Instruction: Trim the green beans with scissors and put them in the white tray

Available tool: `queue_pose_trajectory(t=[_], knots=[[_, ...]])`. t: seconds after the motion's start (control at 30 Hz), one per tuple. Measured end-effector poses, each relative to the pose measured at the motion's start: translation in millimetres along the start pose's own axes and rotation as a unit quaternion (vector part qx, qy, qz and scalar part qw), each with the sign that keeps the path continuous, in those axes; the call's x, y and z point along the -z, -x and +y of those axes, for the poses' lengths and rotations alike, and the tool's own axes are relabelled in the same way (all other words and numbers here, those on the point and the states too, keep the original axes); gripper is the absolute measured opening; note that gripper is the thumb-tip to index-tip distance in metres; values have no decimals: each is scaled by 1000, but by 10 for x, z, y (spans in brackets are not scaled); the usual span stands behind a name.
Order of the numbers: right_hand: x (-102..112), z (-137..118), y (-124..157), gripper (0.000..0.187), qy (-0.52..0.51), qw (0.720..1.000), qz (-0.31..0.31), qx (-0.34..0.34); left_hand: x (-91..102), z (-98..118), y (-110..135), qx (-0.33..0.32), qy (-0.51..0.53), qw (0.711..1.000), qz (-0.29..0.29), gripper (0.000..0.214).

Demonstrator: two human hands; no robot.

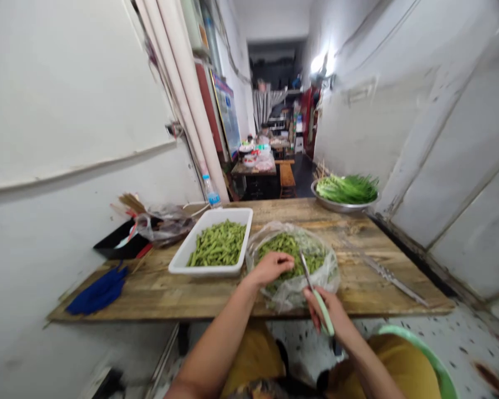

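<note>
A restaurant's back-alley prep area: wooden table (170,293), tray of beans (216,244), metal bowl of greens (345,194).

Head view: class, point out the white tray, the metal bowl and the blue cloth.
white tray (203,271): head view, on its near wall.
metal bowl (341,208): head view, on its front rim.
blue cloth (100,291): head view, on its middle.

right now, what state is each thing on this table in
plastic bag, open at the top, holding green beans
white tray, filled with cut beans
scissors, blades look closed, gripped in right hand
left hand, down on the beans in the bag, grip unclear
metal bowl, heaped with long greens
water bottle, upright
long metal tool, lying flat
</note>
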State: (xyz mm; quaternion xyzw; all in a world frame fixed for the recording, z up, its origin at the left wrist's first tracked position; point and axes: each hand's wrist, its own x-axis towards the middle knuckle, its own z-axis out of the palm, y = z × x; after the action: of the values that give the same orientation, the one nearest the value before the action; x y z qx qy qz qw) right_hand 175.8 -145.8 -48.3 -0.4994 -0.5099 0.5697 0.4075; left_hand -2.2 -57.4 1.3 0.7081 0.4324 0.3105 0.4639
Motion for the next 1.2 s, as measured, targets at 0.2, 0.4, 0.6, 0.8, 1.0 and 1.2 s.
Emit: queue_pose_trajectory(t=[0.2, 0.4, 0.6, 0.8, 1.0, 1.2], knots=[[23, -172, 119, 46, -1, 999, -45, -5, 40, 74, 16, 25, 39, 999, 10, 30], [19, -316, 168, 46, 40, 998, -48, 7, 48, 90, 30, 6, 2, 1000, -3, 30], [14, -220, 85, 41, 6, 999, -33, -43, 35, 63, 16, 12, 28, 999, -14, 22], [-8, -107, 48, 42, -28, 999, -24, -18, -48, -41, -3, 103, 294, 949, 52, 23], [-86, -94, 69, 49, -71, 996, -33, -39, -185, -44, -2, 129, 461, 865, 152, 25], [-119, -144, 40, 43, -12, 999, -15, -28, -282, -6, 26, 126, 470, 856, 176, 26]])
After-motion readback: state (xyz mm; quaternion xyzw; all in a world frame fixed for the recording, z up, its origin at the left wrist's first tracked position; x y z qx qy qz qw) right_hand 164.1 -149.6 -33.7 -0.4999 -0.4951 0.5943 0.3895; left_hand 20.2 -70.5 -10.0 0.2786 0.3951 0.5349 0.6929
